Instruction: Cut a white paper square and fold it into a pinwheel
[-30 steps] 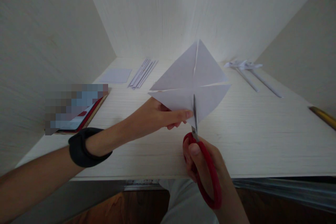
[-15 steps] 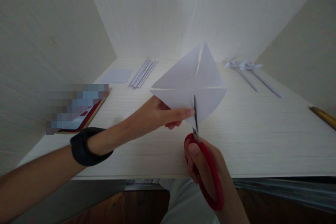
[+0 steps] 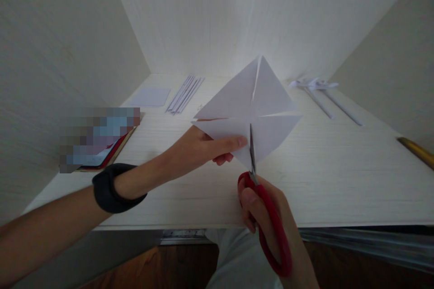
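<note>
A flat, red-edged device [image 3: 105, 148] (partly blurred out) rests left on the white wood-grain desk [image 3: 339, 180], a slim gold-coloured object [image 3: 416, 151] far right.

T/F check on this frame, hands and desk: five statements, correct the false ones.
1. The right hand holds red-handled scissors. True.
2. The left hand is away from the white paper. False: that hand holds it.
3. The paper is slit at its far, left and right corners. True.
4. The dark wristband is on the right wrist. False: it is on the left.
5. Thin strips lie on the desk. True.
</note>
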`<state>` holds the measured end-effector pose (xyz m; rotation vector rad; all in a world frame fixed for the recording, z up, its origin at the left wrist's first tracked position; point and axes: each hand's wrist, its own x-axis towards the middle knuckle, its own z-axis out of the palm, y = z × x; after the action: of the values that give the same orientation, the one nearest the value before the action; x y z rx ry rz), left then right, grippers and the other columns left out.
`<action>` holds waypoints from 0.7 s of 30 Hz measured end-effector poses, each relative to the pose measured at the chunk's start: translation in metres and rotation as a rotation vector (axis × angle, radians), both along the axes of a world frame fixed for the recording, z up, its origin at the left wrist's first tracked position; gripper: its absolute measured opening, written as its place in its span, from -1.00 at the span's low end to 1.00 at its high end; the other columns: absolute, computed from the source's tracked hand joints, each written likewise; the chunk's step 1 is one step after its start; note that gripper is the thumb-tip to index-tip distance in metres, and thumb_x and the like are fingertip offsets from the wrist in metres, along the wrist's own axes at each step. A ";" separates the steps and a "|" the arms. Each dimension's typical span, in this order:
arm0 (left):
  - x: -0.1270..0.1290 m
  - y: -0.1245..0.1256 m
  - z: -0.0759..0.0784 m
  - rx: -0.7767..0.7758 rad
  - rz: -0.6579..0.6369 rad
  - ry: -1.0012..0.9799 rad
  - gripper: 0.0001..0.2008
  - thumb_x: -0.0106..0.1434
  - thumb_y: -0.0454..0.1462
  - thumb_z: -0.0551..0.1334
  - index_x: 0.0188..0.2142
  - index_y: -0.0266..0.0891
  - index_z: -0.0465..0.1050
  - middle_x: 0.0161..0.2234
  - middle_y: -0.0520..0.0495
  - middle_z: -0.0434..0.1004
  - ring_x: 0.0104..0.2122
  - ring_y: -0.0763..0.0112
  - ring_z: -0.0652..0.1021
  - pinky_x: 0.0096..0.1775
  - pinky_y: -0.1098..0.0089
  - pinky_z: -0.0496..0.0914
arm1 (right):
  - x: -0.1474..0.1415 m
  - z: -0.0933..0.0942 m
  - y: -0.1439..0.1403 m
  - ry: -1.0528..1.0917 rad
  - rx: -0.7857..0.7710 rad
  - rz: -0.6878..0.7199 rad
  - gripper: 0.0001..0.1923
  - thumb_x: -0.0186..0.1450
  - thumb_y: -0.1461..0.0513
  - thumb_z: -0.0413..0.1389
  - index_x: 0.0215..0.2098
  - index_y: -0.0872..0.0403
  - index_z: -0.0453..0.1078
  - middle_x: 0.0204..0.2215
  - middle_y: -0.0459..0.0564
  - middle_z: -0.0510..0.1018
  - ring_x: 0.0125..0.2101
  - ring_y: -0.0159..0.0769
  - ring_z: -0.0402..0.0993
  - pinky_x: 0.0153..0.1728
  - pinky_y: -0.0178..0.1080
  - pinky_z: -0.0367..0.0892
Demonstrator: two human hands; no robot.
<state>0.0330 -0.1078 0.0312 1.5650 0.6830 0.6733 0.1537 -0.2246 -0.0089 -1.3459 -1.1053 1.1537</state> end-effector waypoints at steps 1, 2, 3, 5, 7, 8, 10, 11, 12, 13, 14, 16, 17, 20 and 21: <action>0.000 -0.001 0.001 -0.005 -0.005 0.003 -0.77 0.11 -0.25 0.30 -0.59 -0.26 0.33 -0.69 0.15 0.30 -0.67 0.62 0.29 -0.64 0.56 0.17 | 0.000 0.000 0.000 0.011 0.005 0.005 -0.63 0.19 -0.01 0.10 -0.59 0.02 0.14 -0.67 -0.22 0.14 -0.69 -0.49 0.03 -0.69 -0.36 0.00; 0.000 -0.001 0.001 -0.014 -0.009 0.007 -0.78 0.10 -0.25 0.30 -0.59 -0.26 0.33 -0.69 0.14 0.30 -0.67 0.62 0.30 -0.64 0.56 0.17 | 0.000 -0.001 -0.001 0.015 0.010 0.007 -0.62 0.20 -0.03 0.09 -0.58 0.02 0.14 -0.66 -0.21 0.14 -0.68 -0.49 0.03 -0.68 -0.36 0.02; 0.000 -0.002 0.002 -0.021 -0.010 0.013 -0.78 0.10 -0.25 0.30 -0.59 -0.26 0.33 -0.69 0.14 0.30 -0.67 0.61 0.30 -0.64 0.55 0.18 | 0.000 -0.002 -0.001 0.016 0.013 0.008 -0.61 0.21 -0.04 0.08 -0.57 0.02 0.14 -0.65 -0.20 0.15 -0.66 -0.47 0.05 -0.66 -0.36 0.04; 0.000 -0.003 0.002 -0.023 -0.016 0.023 -0.78 0.10 -0.25 0.29 -0.59 -0.27 0.34 -0.69 0.13 0.31 -0.67 0.61 0.31 -0.64 0.55 0.18 | 0.000 -0.004 -0.001 0.015 0.009 0.010 -0.59 0.22 -0.08 0.07 -0.55 0.02 0.14 -0.61 -0.18 0.16 -0.62 -0.45 0.08 -0.63 -0.34 0.07; 0.000 -0.003 0.001 -0.014 -0.025 0.034 -0.77 0.11 -0.24 0.29 -0.60 -0.27 0.33 -0.68 0.13 0.31 -0.66 0.61 0.31 -0.63 0.54 0.19 | 0.001 -0.006 -0.001 0.019 -0.005 0.004 -0.57 0.22 -0.11 0.06 -0.54 0.02 0.15 -0.59 -0.17 0.17 -0.60 -0.44 0.09 -0.61 -0.33 0.08; 0.000 -0.002 0.000 -0.010 -0.027 0.038 -0.76 0.11 -0.23 0.28 -0.60 -0.27 0.33 -0.68 0.13 0.32 -0.66 0.61 0.31 -0.62 0.54 0.19 | 0.001 -0.007 0.000 0.020 -0.010 -0.001 -0.56 0.23 -0.13 0.06 -0.53 0.02 0.15 -0.58 -0.16 0.18 -0.59 -0.43 0.09 -0.61 -0.33 0.07; 0.001 -0.002 -0.001 -0.009 -0.024 0.036 -0.76 0.11 -0.23 0.28 -0.60 -0.26 0.33 -0.68 0.13 0.31 -0.66 0.60 0.31 -0.62 0.53 0.19 | 0.002 -0.007 0.001 0.017 -0.010 -0.006 -0.55 0.23 -0.14 0.05 -0.53 0.02 0.16 -0.59 -0.16 0.19 -0.59 -0.43 0.10 -0.61 -0.33 0.05; 0.001 -0.002 -0.001 -0.013 -0.020 0.036 -0.76 0.11 -0.23 0.29 -0.60 -0.26 0.32 -0.68 0.13 0.31 -0.66 0.60 0.31 -0.63 0.53 0.19 | 0.002 -0.008 0.001 0.014 -0.007 -0.006 -0.54 0.23 -0.15 0.05 -0.54 0.02 0.16 -0.59 -0.16 0.19 -0.60 -0.43 0.09 -0.62 -0.33 0.04; 0.001 -0.002 -0.001 -0.017 -0.017 0.034 -0.76 0.10 -0.23 0.29 -0.61 -0.26 0.32 -0.69 0.14 0.30 -0.67 0.61 0.30 -0.63 0.53 0.19 | 0.002 -0.008 0.001 0.012 -0.003 -0.004 -0.54 0.23 -0.15 0.05 -0.54 0.02 0.15 -0.60 -0.17 0.19 -0.60 -0.43 0.09 -0.62 -0.33 0.03; 0.001 -0.002 -0.001 -0.021 -0.015 0.033 -0.75 0.10 -0.23 0.29 -0.61 -0.25 0.32 -0.69 0.14 0.29 -0.67 0.61 0.30 -0.63 0.54 0.18 | 0.003 -0.008 0.002 0.009 0.002 0.000 -0.53 0.23 -0.15 0.04 -0.55 0.02 0.15 -0.61 -0.17 0.18 -0.61 -0.43 0.09 -0.63 -0.32 0.03; 0.001 -0.002 -0.001 -0.025 -0.013 0.033 -0.75 0.09 -0.23 0.29 -0.62 -0.25 0.31 -0.70 0.14 0.29 -0.67 0.61 0.29 -0.63 0.54 0.18 | 0.003 -0.008 0.002 0.004 0.009 0.002 -0.52 0.24 -0.16 0.04 -0.56 0.02 0.15 -0.62 -0.18 0.18 -0.62 -0.43 0.08 -0.63 -0.32 0.02; 0.001 -0.003 -0.001 -0.033 -0.008 0.034 -0.75 0.09 -0.24 0.29 -0.63 -0.25 0.31 -0.71 0.14 0.28 -0.67 0.61 0.30 -0.63 0.54 0.19 | 0.003 -0.008 0.002 -0.010 0.019 0.001 -0.51 0.24 -0.17 0.02 -0.56 0.02 0.15 -0.63 -0.18 0.19 -0.63 -0.43 0.09 -0.63 -0.32 0.03; 0.001 -0.003 -0.002 -0.035 -0.007 0.029 -0.74 0.09 -0.24 0.29 -0.63 -0.25 0.31 -0.71 0.15 0.28 -0.68 0.61 0.30 -0.63 0.54 0.19 | 0.004 -0.008 0.002 -0.019 0.024 0.002 -0.50 0.25 -0.18 0.01 -0.56 0.02 0.16 -0.64 -0.18 0.19 -0.63 -0.43 0.09 -0.63 -0.32 0.03; 0.002 -0.003 -0.003 -0.045 -0.007 0.015 -0.74 0.09 -0.24 0.29 -0.63 -0.26 0.31 -0.71 0.15 0.28 -0.68 0.61 0.30 -0.62 0.54 0.21 | 0.004 -0.008 0.002 -0.041 0.039 0.003 -0.48 0.26 -0.19 -0.01 -0.56 0.02 0.16 -0.68 -0.19 0.20 -0.64 -0.43 0.11 -0.61 -0.31 0.04; 0.002 -0.003 -0.003 -0.048 -0.007 0.011 -0.75 0.09 -0.24 0.29 -0.63 -0.26 0.31 -0.71 0.15 0.28 -0.68 0.62 0.30 -0.62 0.55 0.21 | 0.004 -0.008 0.002 -0.044 0.038 0.004 -0.48 0.26 -0.20 -0.01 -0.56 0.02 0.17 -0.69 -0.19 0.20 -0.65 -0.43 0.11 -0.61 -0.30 0.04</action>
<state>0.0350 -0.1104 0.0281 1.5273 0.6967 0.6397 0.1577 -0.2228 -0.0172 -1.3456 -1.1563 1.1050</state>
